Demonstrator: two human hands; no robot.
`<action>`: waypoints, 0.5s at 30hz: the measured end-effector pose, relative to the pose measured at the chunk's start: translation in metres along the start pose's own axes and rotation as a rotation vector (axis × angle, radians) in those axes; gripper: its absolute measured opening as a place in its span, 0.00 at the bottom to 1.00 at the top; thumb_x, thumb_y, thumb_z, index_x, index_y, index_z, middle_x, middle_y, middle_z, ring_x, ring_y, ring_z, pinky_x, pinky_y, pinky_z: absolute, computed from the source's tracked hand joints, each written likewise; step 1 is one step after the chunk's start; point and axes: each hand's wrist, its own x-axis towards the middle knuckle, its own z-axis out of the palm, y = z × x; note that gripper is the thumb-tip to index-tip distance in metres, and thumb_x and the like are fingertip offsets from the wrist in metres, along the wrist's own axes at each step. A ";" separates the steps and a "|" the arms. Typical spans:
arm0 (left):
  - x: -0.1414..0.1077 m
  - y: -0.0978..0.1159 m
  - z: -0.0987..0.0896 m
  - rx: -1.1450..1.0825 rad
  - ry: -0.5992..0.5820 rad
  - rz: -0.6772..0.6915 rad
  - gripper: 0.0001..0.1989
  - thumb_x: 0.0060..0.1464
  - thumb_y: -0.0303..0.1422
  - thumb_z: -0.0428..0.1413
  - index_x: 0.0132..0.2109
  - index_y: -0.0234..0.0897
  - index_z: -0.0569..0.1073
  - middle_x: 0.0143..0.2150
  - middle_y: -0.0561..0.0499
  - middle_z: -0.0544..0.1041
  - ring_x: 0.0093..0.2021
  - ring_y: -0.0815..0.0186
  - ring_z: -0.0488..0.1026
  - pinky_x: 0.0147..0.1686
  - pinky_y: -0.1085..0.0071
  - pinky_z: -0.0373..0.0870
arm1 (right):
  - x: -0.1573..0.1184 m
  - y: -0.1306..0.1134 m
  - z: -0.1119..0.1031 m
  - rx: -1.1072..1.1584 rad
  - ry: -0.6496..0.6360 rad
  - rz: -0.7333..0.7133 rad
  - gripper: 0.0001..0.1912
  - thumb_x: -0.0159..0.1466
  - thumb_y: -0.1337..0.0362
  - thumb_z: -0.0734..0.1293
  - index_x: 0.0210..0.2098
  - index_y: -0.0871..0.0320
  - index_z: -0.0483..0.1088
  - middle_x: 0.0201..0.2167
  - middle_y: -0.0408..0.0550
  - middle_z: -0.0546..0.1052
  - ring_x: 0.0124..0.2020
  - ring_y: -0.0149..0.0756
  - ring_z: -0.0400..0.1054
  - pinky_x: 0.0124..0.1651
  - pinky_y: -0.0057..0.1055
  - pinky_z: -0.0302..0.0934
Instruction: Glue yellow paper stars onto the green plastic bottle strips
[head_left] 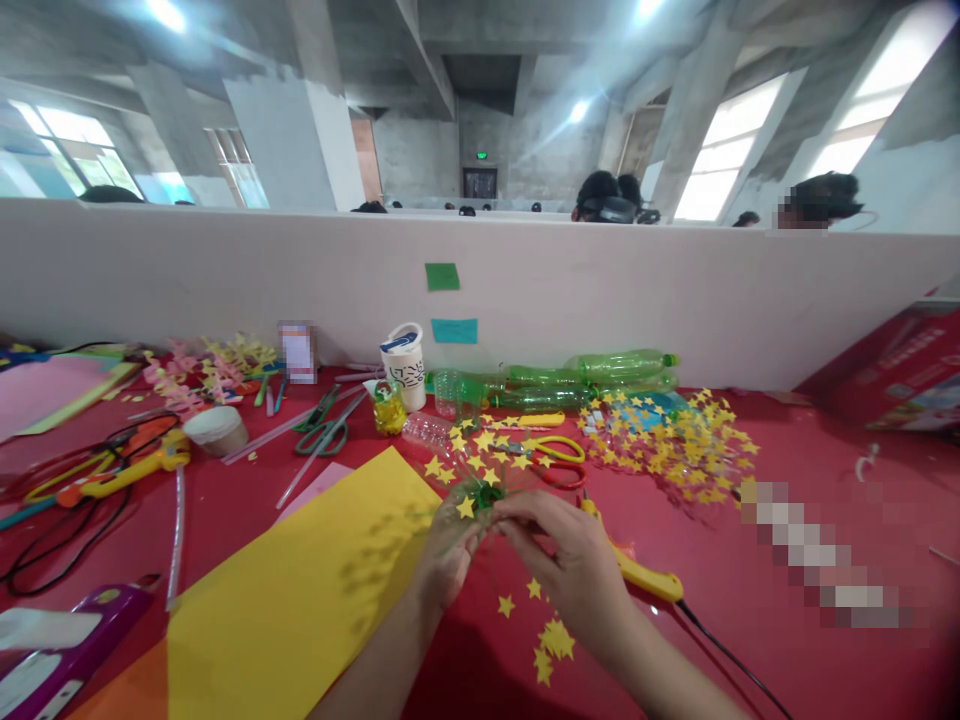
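Note:
My left hand (448, 548) is closed around the green base of a star decoration (486, 492), whose thin clear strands carry yellow paper stars. Beside it, my right hand (561, 535) pinches at the edge of the green base; whatever lies between its fingertips is too small to make out. Loose yellow stars (555, 640) lie on the red table below my hands. To the left is a large yellow paper sheet (300, 590). A yellow-handled tool with a black cord (649, 575) rests just right of my right hand.
Green plastic bottles (544, 388) lie along the white partition (337, 270), near a white cup (405, 370). Scissors (559, 450) are beyond my hands. More star strands (675, 445) spread at right. A glue gun (142, 460) and a purple tool (90, 640) are at left.

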 end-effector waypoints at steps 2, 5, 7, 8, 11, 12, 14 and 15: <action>0.002 -0.001 -0.002 0.001 0.006 -0.006 0.03 0.40 0.31 0.60 0.24 0.43 0.72 0.29 0.53 0.76 0.34 0.63 0.72 0.40 0.68 0.67 | 0.001 -0.002 -0.002 0.036 -0.008 0.023 0.08 0.61 0.70 0.61 0.36 0.54 0.70 0.32 0.44 0.75 0.35 0.32 0.70 0.38 0.27 0.63; 0.004 -0.003 -0.003 -0.008 0.018 -0.017 0.05 0.38 0.29 0.60 0.23 0.43 0.71 0.28 0.55 0.75 0.32 0.65 0.70 0.37 0.69 0.68 | 0.001 -0.002 -0.002 0.082 -0.007 0.026 0.06 0.60 0.70 0.62 0.34 0.55 0.70 0.32 0.45 0.75 0.35 0.32 0.69 0.38 0.27 0.63; 0.004 -0.004 -0.004 -0.021 0.024 -0.023 0.05 0.38 0.28 0.60 0.25 0.43 0.71 0.30 0.56 0.75 0.31 0.66 0.70 0.37 0.70 0.68 | 0.000 -0.001 -0.001 0.082 0.001 0.008 0.06 0.60 0.71 0.62 0.33 0.56 0.69 0.32 0.45 0.74 0.35 0.32 0.69 0.38 0.27 0.63; 0.004 -0.004 -0.004 -0.027 0.026 -0.029 0.06 0.38 0.27 0.60 0.25 0.43 0.72 0.30 0.56 0.75 0.31 0.67 0.70 0.36 0.71 0.67 | -0.001 0.000 -0.001 0.069 0.007 -0.009 0.06 0.61 0.71 0.61 0.33 0.56 0.69 0.31 0.45 0.74 0.34 0.32 0.69 0.37 0.27 0.63; 0.004 -0.004 -0.003 -0.028 0.018 -0.056 0.07 0.39 0.26 0.60 0.27 0.44 0.72 0.29 0.57 0.75 0.30 0.68 0.69 0.35 0.72 0.67 | -0.002 0.002 0.000 0.010 0.020 -0.067 0.06 0.61 0.72 0.61 0.32 0.57 0.67 0.29 0.44 0.73 0.33 0.31 0.69 0.36 0.25 0.62; 0.003 -0.003 -0.003 -0.020 0.015 -0.057 0.07 0.39 0.27 0.60 0.27 0.44 0.72 0.29 0.56 0.75 0.30 0.67 0.69 0.35 0.72 0.67 | -0.002 0.002 0.001 -0.004 0.019 -0.076 0.06 0.61 0.72 0.60 0.32 0.57 0.67 0.29 0.44 0.73 0.32 0.31 0.68 0.36 0.25 0.61; 0.003 -0.001 -0.001 -0.004 0.011 -0.040 0.07 0.40 0.28 0.59 0.30 0.44 0.73 0.30 0.55 0.76 0.31 0.66 0.70 0.36 0.71 0.67 | -0.001 0.001 0.000 -0.017 0.005 -0.074 0.06 0.62 0.72 0.60 0.34 0.57 0.67 0.30 0.45 0.72 0.33 0.31 0.67 0.36 0.26 0.61; 0.002 0.000 0.000 0.003 0.005 -0.029 0.07 0.39 0.29 0.59 0.31 0.44 0.73 0.31 0.54 0.76 0.32 0.65 0.70 0.37 0.70 0.67 | 0.000 0.000 0.000 -0.017 -0.006 -0.071 0.07 0.62 0.72 0.59 0.35 0.57 0.67 0.30 0.45 0.72 0.33 0.31 0.67 0.36 0.26 0.61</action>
